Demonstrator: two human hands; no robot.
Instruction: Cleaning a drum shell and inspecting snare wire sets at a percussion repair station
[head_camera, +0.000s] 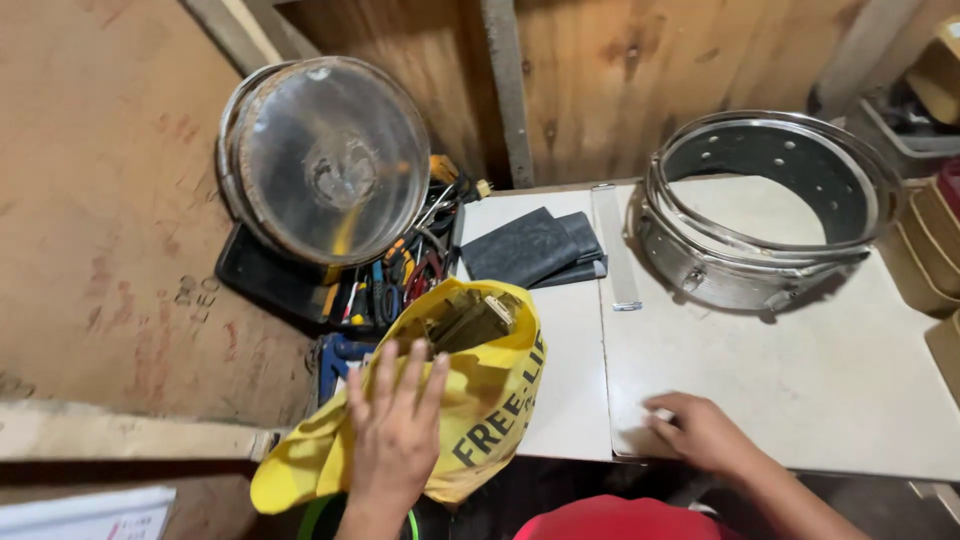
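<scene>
My left hand (392, 428) rests flat with fingers spread on a yellow plastic bag (480, 400) with black print, at the table's near left corner. The bag's mouth gapes open and shows brownish-olive metal parts (465, 318) inside. My right hand (700, 432) lies on the white table top (800, 380) near its front edge, fingers curled down onto the surface; whether a small thing is under the fingertips I cannot tell. A bare metal drum shell (765, 222) with a hoop stands at the back right.
A folded dark cloth (530, 248) and a steel ruler (612, 250) lie at the table's back. Left of the table, a drum with a clear head (330, 160) leans over a box of hand tools (395, 280). Wooden walls stand behind and to the left.
</scene>
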